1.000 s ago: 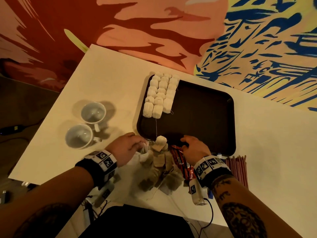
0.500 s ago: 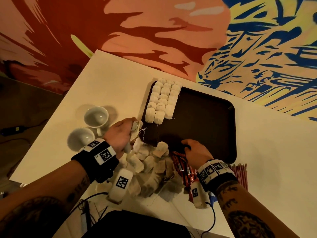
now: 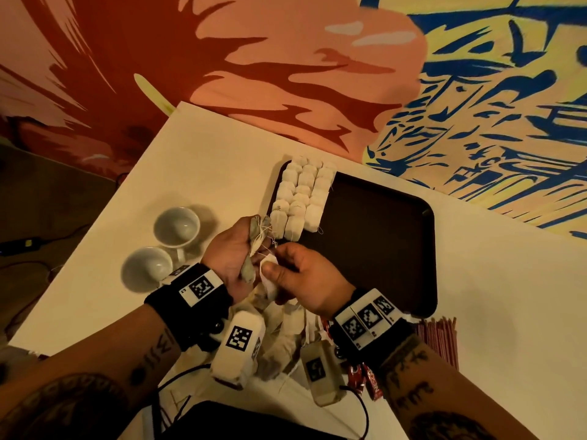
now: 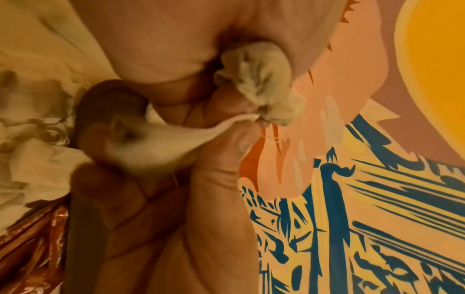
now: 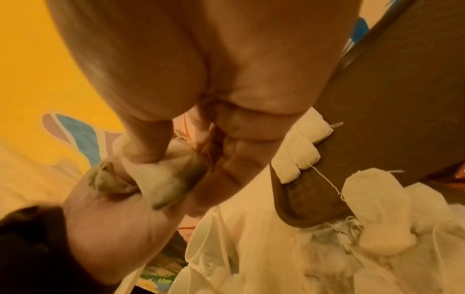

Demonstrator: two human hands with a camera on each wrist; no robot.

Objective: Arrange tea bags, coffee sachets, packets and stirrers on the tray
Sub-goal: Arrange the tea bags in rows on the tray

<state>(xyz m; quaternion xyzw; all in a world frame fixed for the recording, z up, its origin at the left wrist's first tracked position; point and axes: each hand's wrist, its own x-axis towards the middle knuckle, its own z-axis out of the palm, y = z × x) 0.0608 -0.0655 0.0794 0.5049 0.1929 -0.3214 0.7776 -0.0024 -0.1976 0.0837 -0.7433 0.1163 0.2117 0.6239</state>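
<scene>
A painted wall of red, orange and blue runs behind the white bench (image 3: 104, 249), and I am working at its near edge. The dark tray (image 3: 381, 242) sits toward the far side, with rows of tea bags (image 3: 301, 198) already packed along its left end, so I judge the tea section is well under way and the rest of the tray waits for other items.

My left hand (image 3: 230, 255) is raised above the bench with its fingers curled round a bundle of tea bags (image 3: 257, 236), strings dangling; I take it I hold them as a supply. My right hand (image 3: 305, 277) meets it, thumb and fingers pinching a single tea bag (image 3: 268, 274) out of that bundle, probably to free it from the tangled strings.

Below both wrists lies the loose pile of tea bags (image 3: 279, 338), with red sachets (image 3: 365, 379) near the right wrist and red stirrers (image 3: 441, 338) just beside the tray's near right corner, not yet on it. Two white cups (image 3: 162, 246) stand left of the tray.
</scene>
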